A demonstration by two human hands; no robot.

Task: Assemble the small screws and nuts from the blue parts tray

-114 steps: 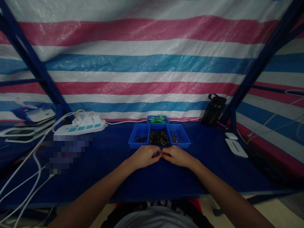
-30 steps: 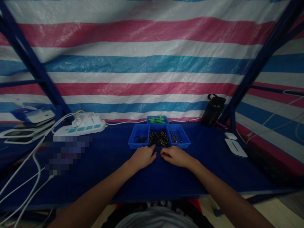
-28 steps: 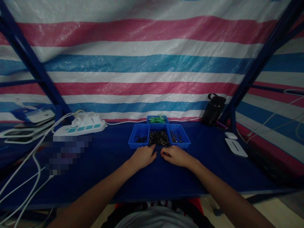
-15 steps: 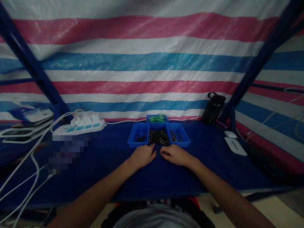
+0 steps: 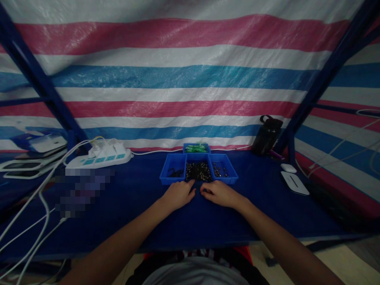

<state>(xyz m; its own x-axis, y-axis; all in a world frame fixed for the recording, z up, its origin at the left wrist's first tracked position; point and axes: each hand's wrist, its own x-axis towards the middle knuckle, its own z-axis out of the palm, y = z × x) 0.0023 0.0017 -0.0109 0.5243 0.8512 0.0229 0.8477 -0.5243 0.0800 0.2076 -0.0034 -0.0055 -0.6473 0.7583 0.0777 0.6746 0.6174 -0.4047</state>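
My left hand [image 5: 179, 194] rests on the blue table at the front of the left blue bin [image 5: 162, 174], fingers toward the bins and thumb apart. Nothing shows in it. Mirroring it, my right hand [image 5: 219, 193] lies before the right blue bin [image 5: 234, 175], its fingers loosely bent with a gap to the thumb, and I see nothing held. Between and beyond both hands, a middle bin is full of small black and brass-coloured parts [image 5: 198, 171]. A few dark pieces [image 5: 175, 172] lie in the left bin, several small metallic pieces [image 5: 218, 171] in the right one.
Behind the bins stands another blue bin with green packets [image 5: 196, 148]. A white power strip [image 5: 102, 159] and cables are at left, near stacked phone-like devices [image 5: 26, 168]. A black bottle [image 5: 267, 135] and a white flat device [image 5: 294, 183] stand right. Striped sheeting [image 5: 190, 87] closes the back.
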